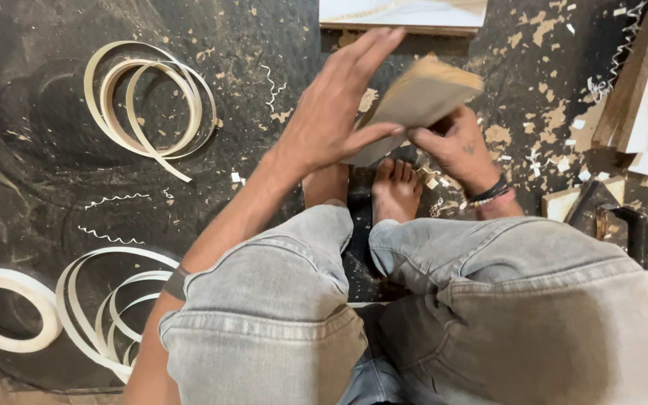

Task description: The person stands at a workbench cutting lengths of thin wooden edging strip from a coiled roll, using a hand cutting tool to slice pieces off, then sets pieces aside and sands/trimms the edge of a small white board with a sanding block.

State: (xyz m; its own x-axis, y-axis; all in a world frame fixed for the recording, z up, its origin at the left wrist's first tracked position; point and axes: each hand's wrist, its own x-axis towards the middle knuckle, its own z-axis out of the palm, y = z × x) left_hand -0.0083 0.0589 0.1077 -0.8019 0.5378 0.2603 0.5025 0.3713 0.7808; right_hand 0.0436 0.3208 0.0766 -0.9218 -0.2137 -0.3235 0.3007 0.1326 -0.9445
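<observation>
Both hands on the wood block [414, 101]: right hand [455, 146] has a closed grip on its lower end, left hand [339, 105] lies flat and spread along its near face, thumb under the edge. Block is held above the dark floor [39, 187], long axis running lower-left to upper-right, tilted. Below: bare feet [395, 187]. Left: loose edge-banding coils [151, 105], tape roll [1, 311], scattered shavings [118, 199].

Grey jeans [279, 300], bare feet [395, 191], beaded wristbands [489, 196].
</observation>
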